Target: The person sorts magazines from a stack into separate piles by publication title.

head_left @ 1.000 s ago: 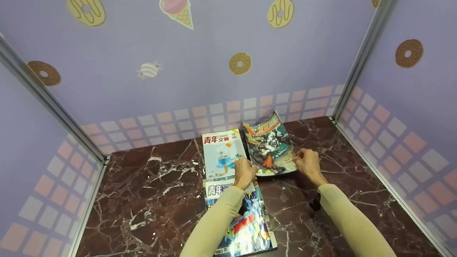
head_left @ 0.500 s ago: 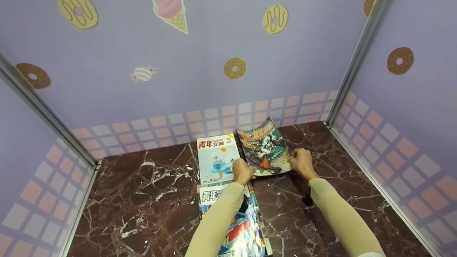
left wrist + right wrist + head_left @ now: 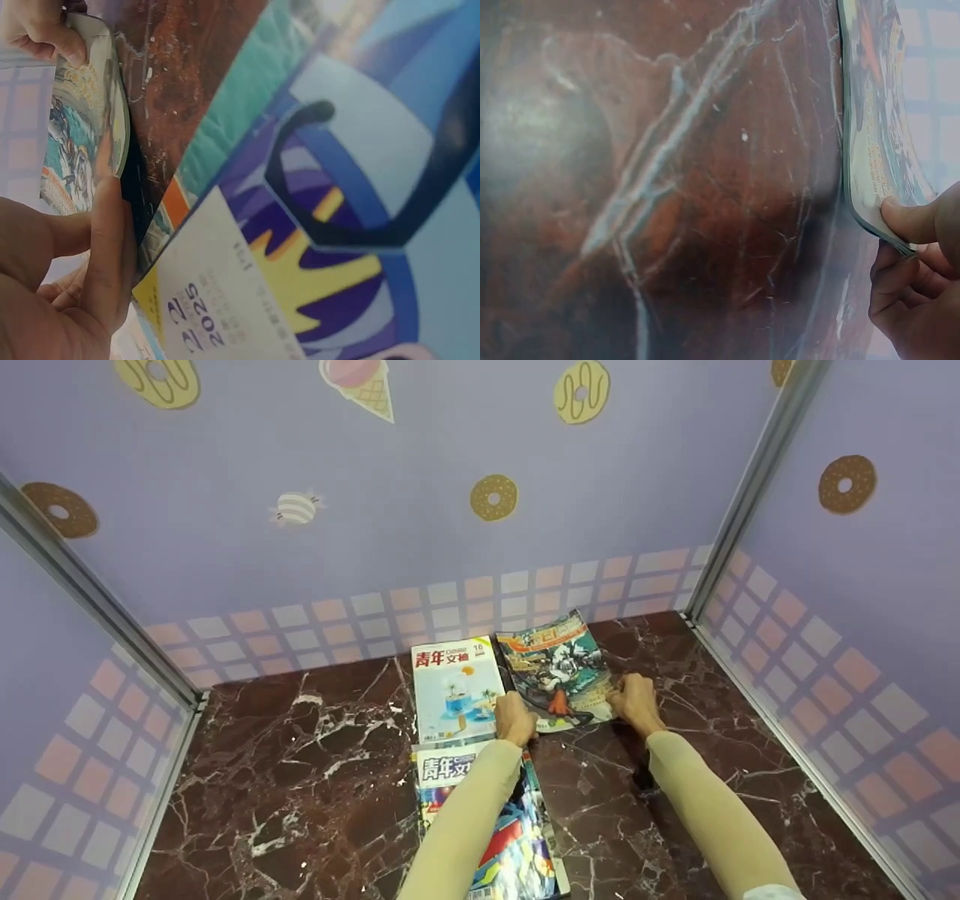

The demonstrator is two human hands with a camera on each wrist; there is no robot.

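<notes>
A magazine (image 3: 559, 671) with a dark green comic-style cover lies at the back of the table, its far right corner curling up by the wall. My right hand (image 3: 636, 705) pinches its near right corner, thumb (image 3: 907, 219) on top and fingers curled below. At the near left corner, my left hand (image 3: 516, 720) holds the magazine's edge; its fingers (image 3: 109, 247) reach that corner in the left wrist view. Close beside it on the left lies a white and light-blue magazine (image 3: 454, 697), partly overlapped by my left hand.
Nearer to me, a colourful glossy magazine (image 3: 517, 825) lies on others, under my left forearm. The dark red marble table (image 3: 300, 780) is bounded by a lilac back wall (image 3: 420, 532) and side panels with metal edge posts (image 3: 750, 502).
The held magazine has gone from strongly bowed to flatter, its near edge settling toward the table. Both hands keep hold of its near corners. The head view has shifted slightly.
</notes>
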